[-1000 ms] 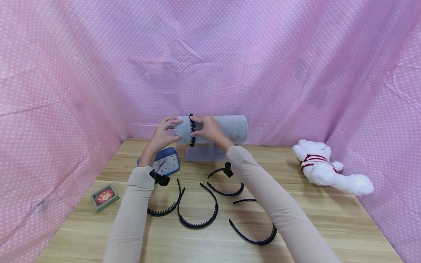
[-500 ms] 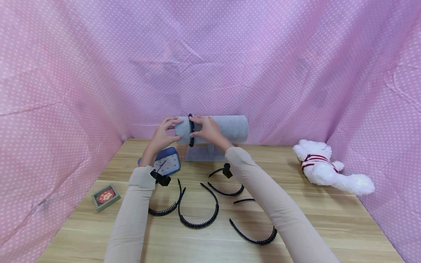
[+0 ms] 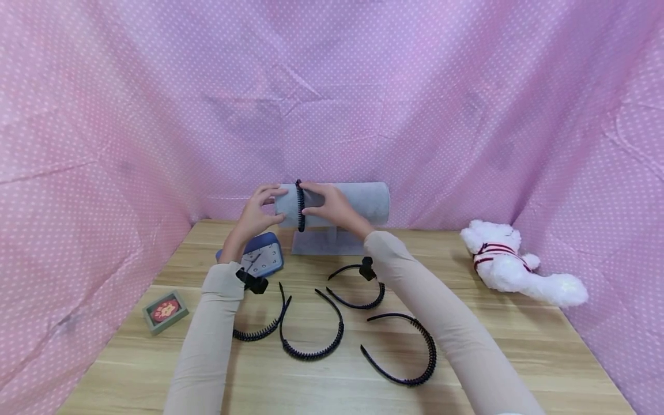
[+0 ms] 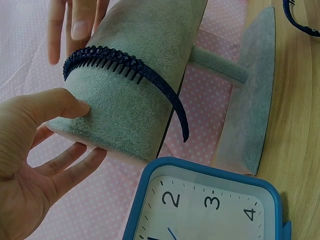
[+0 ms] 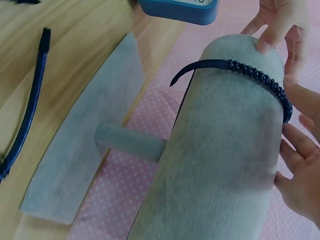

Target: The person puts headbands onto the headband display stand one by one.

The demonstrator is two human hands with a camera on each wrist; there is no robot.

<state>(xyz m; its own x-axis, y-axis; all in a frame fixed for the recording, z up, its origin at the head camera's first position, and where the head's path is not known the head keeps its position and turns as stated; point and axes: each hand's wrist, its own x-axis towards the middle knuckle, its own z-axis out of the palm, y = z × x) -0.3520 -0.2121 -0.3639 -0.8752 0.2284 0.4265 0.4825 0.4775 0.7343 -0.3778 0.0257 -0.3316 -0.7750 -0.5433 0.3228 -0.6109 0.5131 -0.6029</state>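
Observation:
A grey plush display stand (image 3: 358, 202) with a horizontal roll stands at the back of the table. Around the roll, near its left end, sits a dark toothed headband (image 3: 300, 207); one tip sticks out free below the roll (image 4: 150, 120). My left hand (image 3: 254, 214) holds the roll's left end, thumb on the front and fingers around the end face. Just right of the headband is my right hand (image 3: 332, 206), fingers spread along the roll and fingertips close beside the band. In the right wrist view, my right hand (image 5: 305, 175) reaches in from the right edge.
Several more dark headbands lie on the wooden table, including a middle one (image 3: 311, 356) and a right one (image 3: 432, 351). A blue clock (image 3: 268, 259) stands under my left wrist. A small framed picture (image 3: 166, 311) lies left, a white plush toy (image 3: 500, 259) right. Pink dotted cloth (image 3: 332, 115) hangs behind.
The headband has shifted slightly left along the roll. My right hand and forearm have eased a little to the right, uncovering more of the right headband. The left hand stays put.

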